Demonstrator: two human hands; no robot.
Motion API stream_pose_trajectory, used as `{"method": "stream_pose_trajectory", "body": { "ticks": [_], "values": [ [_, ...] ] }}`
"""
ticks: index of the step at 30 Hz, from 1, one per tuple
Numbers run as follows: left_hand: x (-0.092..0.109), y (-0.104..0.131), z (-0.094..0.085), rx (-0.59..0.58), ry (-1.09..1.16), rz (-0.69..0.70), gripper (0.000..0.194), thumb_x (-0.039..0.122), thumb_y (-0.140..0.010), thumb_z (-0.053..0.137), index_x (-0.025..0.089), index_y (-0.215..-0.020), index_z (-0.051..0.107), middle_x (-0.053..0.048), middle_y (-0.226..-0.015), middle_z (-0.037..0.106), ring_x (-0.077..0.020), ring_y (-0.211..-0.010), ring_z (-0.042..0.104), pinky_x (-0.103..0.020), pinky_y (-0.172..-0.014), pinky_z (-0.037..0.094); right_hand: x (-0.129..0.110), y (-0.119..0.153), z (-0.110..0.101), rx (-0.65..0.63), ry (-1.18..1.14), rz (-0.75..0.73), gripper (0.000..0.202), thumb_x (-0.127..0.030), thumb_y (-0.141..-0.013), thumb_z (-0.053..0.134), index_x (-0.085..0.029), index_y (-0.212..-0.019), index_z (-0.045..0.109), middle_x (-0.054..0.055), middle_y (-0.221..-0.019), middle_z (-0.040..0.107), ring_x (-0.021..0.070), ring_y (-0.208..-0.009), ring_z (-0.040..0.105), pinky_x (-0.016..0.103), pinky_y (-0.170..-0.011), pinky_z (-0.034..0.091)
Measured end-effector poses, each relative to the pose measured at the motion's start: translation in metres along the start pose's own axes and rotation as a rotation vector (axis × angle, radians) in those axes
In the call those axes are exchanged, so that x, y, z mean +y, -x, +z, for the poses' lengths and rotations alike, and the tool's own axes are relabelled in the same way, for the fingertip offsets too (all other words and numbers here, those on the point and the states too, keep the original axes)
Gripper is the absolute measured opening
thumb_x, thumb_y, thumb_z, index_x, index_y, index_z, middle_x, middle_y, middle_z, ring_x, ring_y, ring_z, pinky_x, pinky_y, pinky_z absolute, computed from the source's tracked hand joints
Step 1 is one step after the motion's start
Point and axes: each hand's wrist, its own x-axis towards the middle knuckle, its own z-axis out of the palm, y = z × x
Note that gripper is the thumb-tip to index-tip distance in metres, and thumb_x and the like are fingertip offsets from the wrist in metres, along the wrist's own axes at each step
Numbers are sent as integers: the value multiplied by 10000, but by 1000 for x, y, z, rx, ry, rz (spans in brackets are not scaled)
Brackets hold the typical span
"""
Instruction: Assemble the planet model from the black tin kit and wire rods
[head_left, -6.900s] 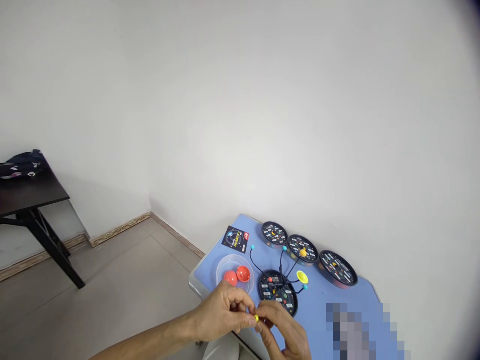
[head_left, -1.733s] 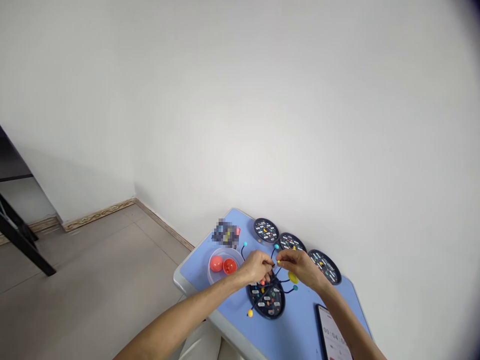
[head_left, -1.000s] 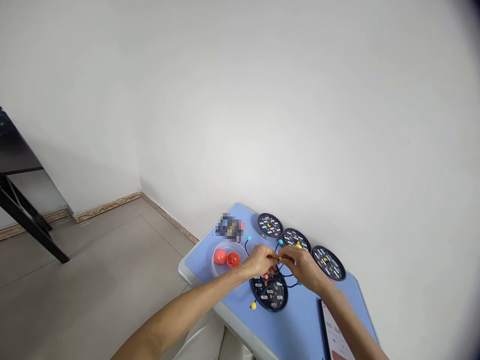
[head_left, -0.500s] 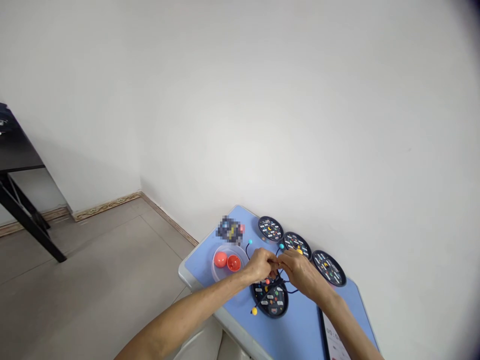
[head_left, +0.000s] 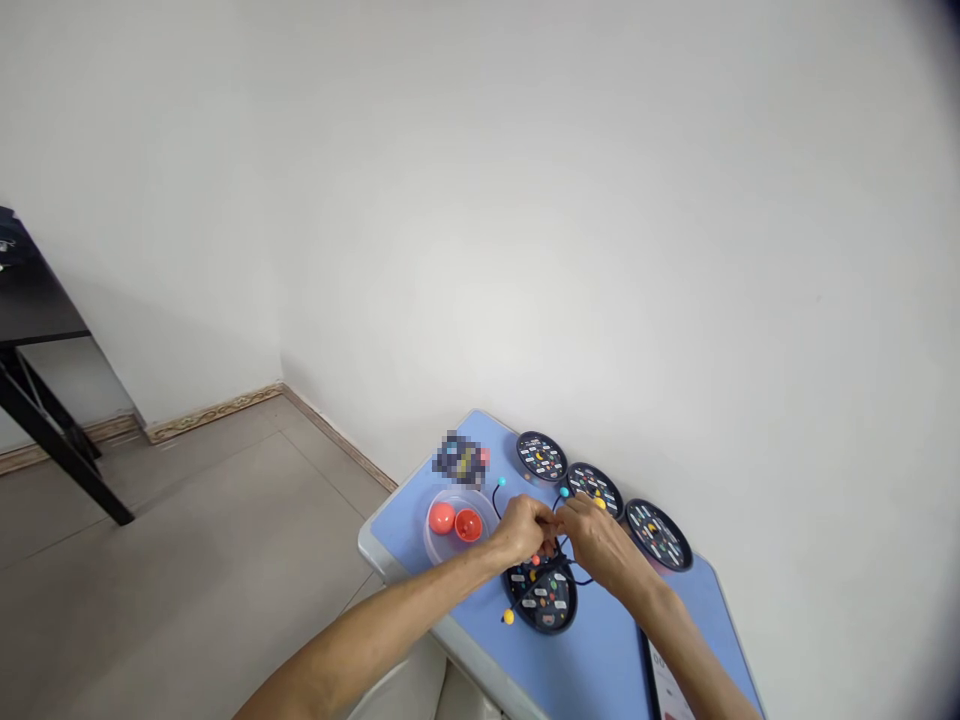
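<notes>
Close together above the tabletop, my left hand point(head_left: 527, 530) and my right hand point(head_left: 596, 537) meet at the fingertips, both pinched closed. Whatever is between their fingers is hidden. Thin black rods point(head_left: 534, 589) spread out around and beneath the hands. Small balls sit on their ends, among them a yellow ball point(head_left: 508, 617), a turquoise ball point(head_left: 564, 492) and an orange-yellow ball point(head_left: 599, 504). Under the hands lies a round black disc point(head_left: 551, 622) printed with coloured planets and white labels, partly covered by my left hand and the rods.
Left of my hands, a clear round dish point(head_left: 439, 548) holds a red ball point(head_left: 442, 518) and a hollow red half-ball point(head_left: 469, 525). Several printed discs point(head_left: 658, 536) line the wall side of the blue table point(head_left: 600, 660). A tablet-like screen point(head_left: 666, 685) lies under my right forearm.
Almost nothing differs. My hands stay pinched together at the same spot, with only a very slight shift of the fingers and the view.
</notes>
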Motion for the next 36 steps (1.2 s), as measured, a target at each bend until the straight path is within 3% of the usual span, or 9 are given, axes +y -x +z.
{"method": "stream_pose_trajectory", "body": {
  "ticks": [12, 18, 24, 28, 31, 36],
  "values": [
    [3, 3, -7, -21, -67, 8, 234, -32, -683, 521, 136, -645, 679, 53, -455, 549, -129, -452, 555, -273, -553, 503, -3, 5, -4, -28, -22, 1, 401, 148, -700, 381, -165, -782, 617, 39, -742, 606, 183, -724, 531, 271, -629, 364],
    [6, 4, -6, -38, -97, 5, 210, -10, -674, 529, 133, -688, 682, 42, -470, 567, -159, -479, 594, -314, -581, 531, -5, 7, -9, -37, -13, 13, 406, 156, -664, 371, -173, -755, 591, 44, -760, 612, 183, -745, 542, 265, -637, 371],
    [17, 12, -15, -17, -158, 70, 216, 49, -733, 519, 112, -809, 711, 5, -560, 626, -164, -556, 635, -279, -590, 529, -1, 11, -13, -19, -8, 24, 407, 145, -684, 379, -175, -790, 607, 49, -770, 622, 195, -747, 546, 279, -645, 381],
    [34, 28, -36, 8, -259, 192, 204, 76, -740, 525, 113, -791, 720, -20, -678, 693, -178, -686, 661, -268, -678, 516, 2, 18, -22, 36, -8, 61, 352, 90, -773, 397, -172, -832, 625, 77, -810, 639, 225, -792, 567, 305, -649, 417],
    [50, 49, -64, 72, -351, 263, 197, 126, -758, 554, 137, -858, 724, -27, -818, 732, -184, -777, 665, -259, -721, 506, 0, 29, -33, 154, -51, 69, 249, -46, -873, 440, -193, -904, 638, 89, -838, 655, 242, -808, 590, 324, -638, 449],
    [64, 93, -115, 273, -544, 306, 218, 216, -843, 516, 178, -949, 703, -49, -959, 722, -188, -868, 648, -283, -811, 489, -31, 53, -47, 366, -236, 74, 219, -226, -961, 410, -225, -979, 628, 98, -919, 683, 236, -843, 634, 335, -686, 502]
  ]
}}
